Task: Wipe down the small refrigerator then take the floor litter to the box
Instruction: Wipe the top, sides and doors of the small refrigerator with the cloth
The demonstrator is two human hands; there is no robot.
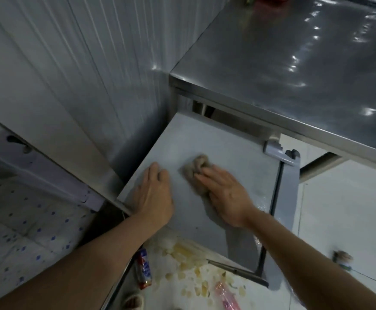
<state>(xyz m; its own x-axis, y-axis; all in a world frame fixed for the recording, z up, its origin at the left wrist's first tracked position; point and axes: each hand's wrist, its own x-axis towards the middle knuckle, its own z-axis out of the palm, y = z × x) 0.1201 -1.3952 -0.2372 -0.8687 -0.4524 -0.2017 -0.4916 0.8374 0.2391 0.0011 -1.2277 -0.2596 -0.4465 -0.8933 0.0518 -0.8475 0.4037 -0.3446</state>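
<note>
**Wiping the fridge top; litter still waiting on the floor**

Your right hand (225,196) lies flat, fingers pressed together, pinning a crumpled grey-brown cloth (196,170) against the top of the small refrigerator (227,144). Your left hand (154,194) rests palm-down with fingers slightly spread near the top's left edge, bracing, and holds nothing. The fridge sits tucked under the corner of the steel counter (294,70).

This looks like the first step, the wipe-down, under way. Next, sweep the cloth toward the hinge (278,151) and the far edge below the counter, then the door face. On the floor below, a red wrapper (143,271), pale scraps (182,253) and a pink wrapper (225,296) remain to collect; no box is in view.
</note>
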